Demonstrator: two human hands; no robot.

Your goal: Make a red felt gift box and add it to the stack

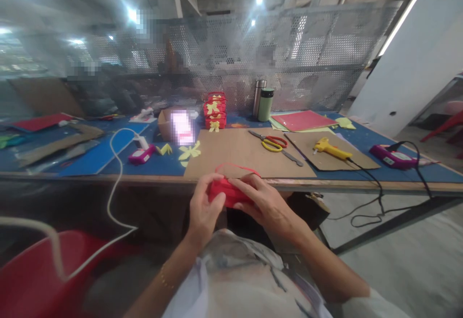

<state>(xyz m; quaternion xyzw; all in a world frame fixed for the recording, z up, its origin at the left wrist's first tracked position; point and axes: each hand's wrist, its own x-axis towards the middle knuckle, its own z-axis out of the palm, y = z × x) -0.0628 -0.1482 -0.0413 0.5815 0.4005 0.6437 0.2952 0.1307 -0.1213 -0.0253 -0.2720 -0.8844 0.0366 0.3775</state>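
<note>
Both my hands hold a small red paper basket [227, 191] in front of my chest, just below the table's front edge. My left hand [204, 208] grips its left end with the thumb pressed on the red side. My right hand [265, 203] is wrapped over its right end with fingers closed on it. A thin red strip handle [237, 166] arches up from the piece over the table edge. A brown cardboard sheet [231, 156] lies on the blue table [361, 137] directly beyond my hands.
On the table lie red-and-yellow scissors [272, 143], a yellow glue gun [331, 148] with a black cord, a knife [292, 158], yellow paper bows [190, 152], stacked red boxes [214, 110], two flasks [263, 99], red and green sheets [303, 120]. A red chair [39, 269] and white cable [114, 187] are at left.
</note>
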